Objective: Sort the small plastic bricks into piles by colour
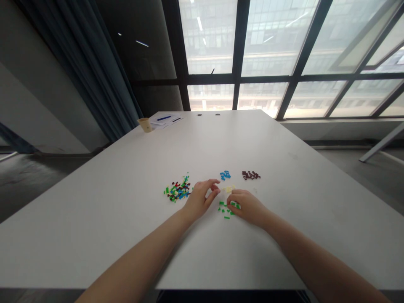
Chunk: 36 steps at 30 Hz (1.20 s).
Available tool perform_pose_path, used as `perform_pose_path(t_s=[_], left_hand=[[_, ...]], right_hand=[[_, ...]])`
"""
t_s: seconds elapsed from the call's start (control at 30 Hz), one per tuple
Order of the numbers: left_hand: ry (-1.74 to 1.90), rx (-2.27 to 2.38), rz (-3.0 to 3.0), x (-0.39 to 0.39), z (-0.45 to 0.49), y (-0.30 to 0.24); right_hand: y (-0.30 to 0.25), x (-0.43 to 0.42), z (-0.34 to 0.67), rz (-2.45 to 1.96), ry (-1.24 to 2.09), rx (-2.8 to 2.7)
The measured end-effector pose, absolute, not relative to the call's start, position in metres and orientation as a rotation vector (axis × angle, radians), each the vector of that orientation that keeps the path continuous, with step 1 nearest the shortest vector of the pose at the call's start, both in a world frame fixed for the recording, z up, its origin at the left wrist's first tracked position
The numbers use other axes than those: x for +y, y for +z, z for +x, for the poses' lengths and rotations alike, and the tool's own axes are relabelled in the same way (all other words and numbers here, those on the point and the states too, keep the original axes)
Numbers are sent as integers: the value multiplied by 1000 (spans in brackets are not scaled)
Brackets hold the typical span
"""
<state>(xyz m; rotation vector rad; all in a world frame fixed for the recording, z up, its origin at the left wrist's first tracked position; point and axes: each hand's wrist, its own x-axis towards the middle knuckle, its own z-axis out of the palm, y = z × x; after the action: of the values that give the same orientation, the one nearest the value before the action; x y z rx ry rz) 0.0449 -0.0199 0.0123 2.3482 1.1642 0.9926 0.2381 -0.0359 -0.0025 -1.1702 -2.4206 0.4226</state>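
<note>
While the left hand (pixel 200 197) reaches inward with thumb and forefinger parted and released, the right hand (pixel 249 206) curls its fingers down over the green pieces (pixel 221 203); whether they grasp one I cannot tell, as the hand covers part of that group. Between the two hands' fingertips, slightly beyond them, lie pale yellow pieces (pixel 228 190), hard to make out against the white worktop (pixel 94 235). Farther out past the left fingertips sit the blue pieces (pixel 225 175); the dark brown pieces (pixel 251 175) lie beyond the right fingers, toward their right. A few faint, clear-looking bits (pixel 255 190) just beyond the right hand barely show. Left of the left fingers, the mixed pile (pixel 177 191) has its near right edge close to the hand, its single pieces too small to tell apart. Both forearms are cut off below.
</note>
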Motion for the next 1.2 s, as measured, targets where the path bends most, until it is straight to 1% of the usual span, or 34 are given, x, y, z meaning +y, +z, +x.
perform_pose_path(t_s=[0.27,0.33,0.43,0.47,0.53,0.63,0.73,1.0,1.2], left_hand=[[971,1203,2353,-16,44,11],[1012,1291,2317,-9,35,11],[1033,1545,2229,10,11,10],[979,1659,2224,17,1,9],[755,1920,2208,29,-16,6],[440,2119,2151,36,-28,2],[328,2153,2179,37,-28,-1],[398,2142,2215,43,-31,-10],[347,2167,2221,41,-30,-5]], right_hand=[[1,-33,241,-1172,405,-2347],[6,-30,250,-1190,367,-2266],[13,-25,267,-1264,307,-2147],[14,-23,273,-1298,285,-2112],[14,-19,282,-1351,258,-2061],[11,-14,289,-1378,258,-2047],[8,-13,288,-1385,286,-2074],[7,-16,284,-1341,306,-2130],[7,-15,285,-1351,314,-2129]])
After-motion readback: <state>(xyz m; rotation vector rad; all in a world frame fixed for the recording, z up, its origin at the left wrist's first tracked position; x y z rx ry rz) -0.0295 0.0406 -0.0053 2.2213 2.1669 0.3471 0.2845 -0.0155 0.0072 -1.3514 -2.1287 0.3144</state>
